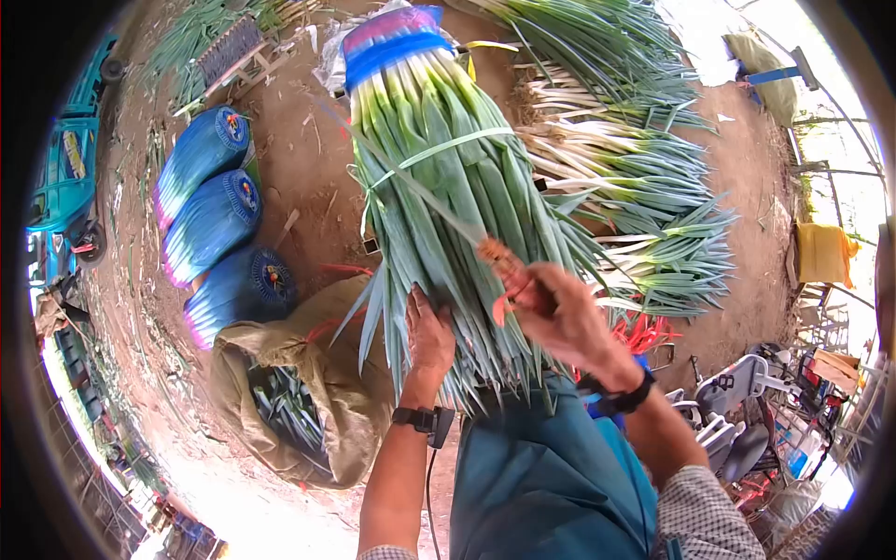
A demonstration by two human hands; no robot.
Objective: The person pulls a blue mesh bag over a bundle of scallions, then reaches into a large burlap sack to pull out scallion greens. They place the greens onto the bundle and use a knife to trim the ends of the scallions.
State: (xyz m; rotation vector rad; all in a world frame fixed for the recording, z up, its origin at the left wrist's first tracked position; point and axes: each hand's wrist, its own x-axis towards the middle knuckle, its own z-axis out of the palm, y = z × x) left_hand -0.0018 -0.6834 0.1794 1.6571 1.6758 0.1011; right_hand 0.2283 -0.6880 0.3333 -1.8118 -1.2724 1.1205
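In front of me lies a big bundle of green onions [467,187], its leaf tips towards me. A pale green band [448,154] goes round its middle, and a blue and clear wrapping [392,42] covers the far end. My left hand [429,331] rests against the leaves near their tips, fingers stretched out. Above the leaves on the right, my right hand [560,313] is closed round the orange-brown wrapped handle of a long knife [420,187]. The thin blade, somewhat blurred, slants across the bundle to the upper left.
Loose green onions [644,177] lie in piles on the ground at the right. Several blue-wrapped bundles [215,201] lie at the left. Near my left arm stands an open sack [280,355] with leaf scraps inside. Red ties [644,336] hang right of the bundle, beside a parked vehicle [733,392].
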